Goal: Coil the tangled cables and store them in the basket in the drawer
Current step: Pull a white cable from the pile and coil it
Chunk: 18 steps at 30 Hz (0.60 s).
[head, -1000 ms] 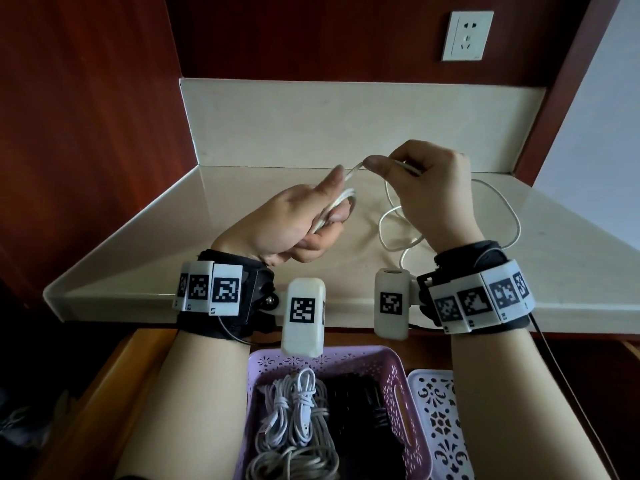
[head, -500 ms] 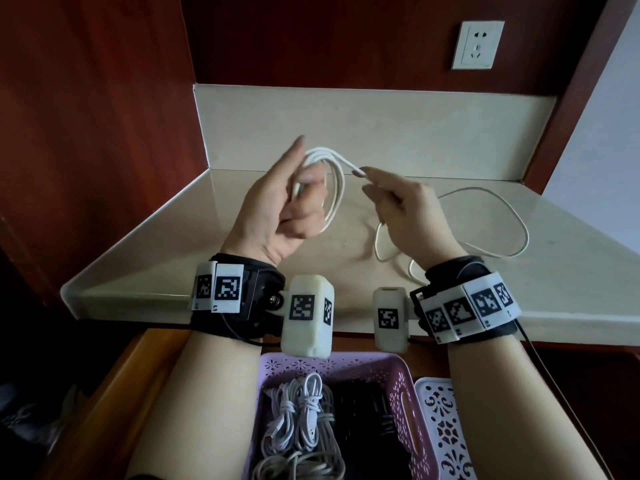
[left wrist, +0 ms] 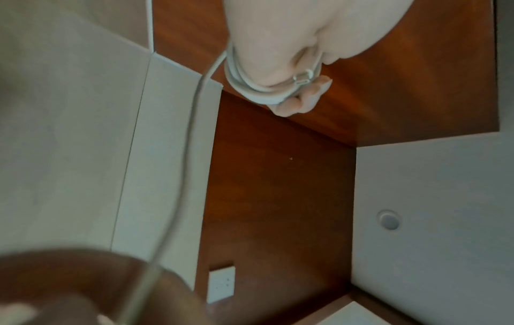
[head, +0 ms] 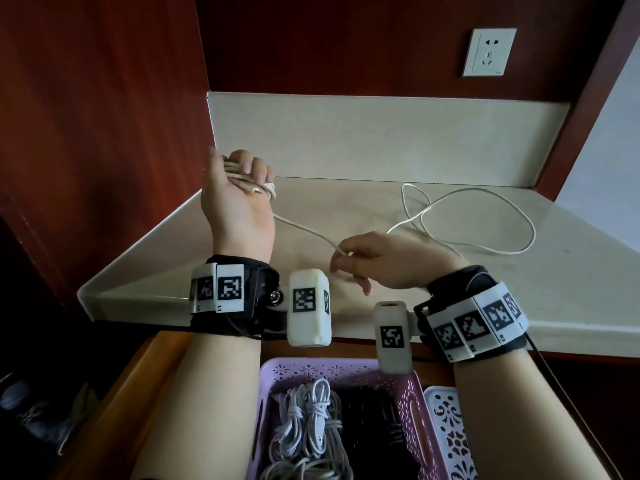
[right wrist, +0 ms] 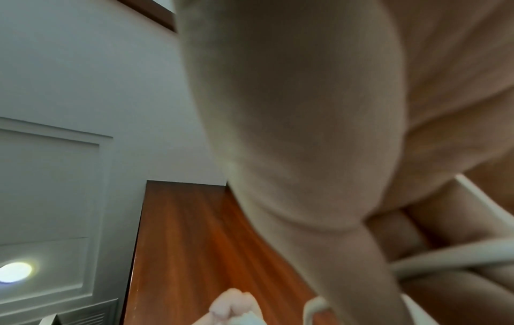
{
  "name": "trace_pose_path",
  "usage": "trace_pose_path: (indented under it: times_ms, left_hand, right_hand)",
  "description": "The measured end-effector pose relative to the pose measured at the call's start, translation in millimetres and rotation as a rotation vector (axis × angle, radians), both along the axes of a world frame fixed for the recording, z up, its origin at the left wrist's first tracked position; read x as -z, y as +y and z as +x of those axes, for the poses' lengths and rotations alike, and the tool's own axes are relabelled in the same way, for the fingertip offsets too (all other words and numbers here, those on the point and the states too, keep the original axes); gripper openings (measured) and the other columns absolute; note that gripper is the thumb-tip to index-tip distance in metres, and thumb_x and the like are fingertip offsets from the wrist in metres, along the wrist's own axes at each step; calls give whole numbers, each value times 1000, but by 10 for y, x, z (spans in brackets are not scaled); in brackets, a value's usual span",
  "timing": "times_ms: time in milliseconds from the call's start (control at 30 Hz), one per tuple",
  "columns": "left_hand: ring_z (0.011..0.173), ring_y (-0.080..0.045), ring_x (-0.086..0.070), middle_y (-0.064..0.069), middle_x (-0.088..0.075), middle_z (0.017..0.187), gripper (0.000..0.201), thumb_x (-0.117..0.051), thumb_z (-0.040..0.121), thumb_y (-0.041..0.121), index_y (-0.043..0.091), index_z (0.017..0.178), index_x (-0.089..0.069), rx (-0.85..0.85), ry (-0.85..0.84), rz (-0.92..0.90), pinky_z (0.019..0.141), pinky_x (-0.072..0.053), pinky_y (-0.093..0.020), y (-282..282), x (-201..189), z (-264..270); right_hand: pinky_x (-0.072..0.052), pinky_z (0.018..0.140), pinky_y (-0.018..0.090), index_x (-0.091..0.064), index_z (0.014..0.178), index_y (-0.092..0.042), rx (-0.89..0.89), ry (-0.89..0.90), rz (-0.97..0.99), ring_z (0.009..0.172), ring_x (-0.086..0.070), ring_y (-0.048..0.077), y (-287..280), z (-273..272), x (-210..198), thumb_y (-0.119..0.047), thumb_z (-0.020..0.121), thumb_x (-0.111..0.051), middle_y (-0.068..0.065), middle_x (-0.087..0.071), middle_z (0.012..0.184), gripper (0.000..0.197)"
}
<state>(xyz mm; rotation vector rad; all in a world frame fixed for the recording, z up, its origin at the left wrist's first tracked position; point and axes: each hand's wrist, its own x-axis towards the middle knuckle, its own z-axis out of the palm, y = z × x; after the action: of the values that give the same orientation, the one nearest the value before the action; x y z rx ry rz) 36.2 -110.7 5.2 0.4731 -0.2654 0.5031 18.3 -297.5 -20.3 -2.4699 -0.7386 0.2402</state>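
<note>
A white cable (head: 464,216) lies in loose loops on the beige countertop (head: 571,271). Several turns of it are wound round the fingers of my raised left hand (head: 242,178), which grips the coil (left wrist: 250,92) with a metal plug end showing. From there one strand runs down to my right hand (head: 349,261), which pinches it low over the counter's front. In the right wrist view the cable (right wrist: 445,255) crosses my curled fingers. The purple basket (head: 408,400) sits in the open drawer below, holding coiled grey cables (head: 308,420) and black ones.
A white perforated basket (head: 450,438) stands right of the purple one in the drawer. Red-brown wood panels close in the left and back. A wall socket (head: 488,51) is above the backsplash. The drawer's wooden left rim (head: 117,403) runs below the counter edge.
My left hand has swung left and turned palm toward me, closing round the coil. My right hand has dropped down toward the counter's front edge, drawing out a strand.
</note>
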Motion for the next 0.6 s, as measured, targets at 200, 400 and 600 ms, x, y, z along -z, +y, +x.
trace_pose_path:
  times_ms: [200,400,600]
  left_hand:
    - [39,-11,-38,5,-44,48,30,-31,105,20,14,75,-30,-237,170,217,46,-35,-22,31,75,107]
    - [34,-14,-38,-1,-48,47,32,-33,102,13,16,71,-29,-393,288,632,41,-22,-17,-44,154,163]
    - [31,-3,-44,3,-47,40,42,-30,102,11,-5,68,-48,-388,287,1313,38,-35,-14,-295,300,151]
  right_hand:
    - [-38,53,21,-64,84,-20,137,-170,127,45,-45,5,-218,-28,-160,-26,93,-56,-1,-56,53,13]
    - [-27,47,15,-66,78,-16,252,-517,402,46,-34,7,-279,-125,-295,-26,87,-65,-5,-40,50,14]
    - [-45,55,35,-73,79,-17,285,-773,497,57,-47,6,-145,-128,-306,-35,80,-70,-8,-59,64,19]
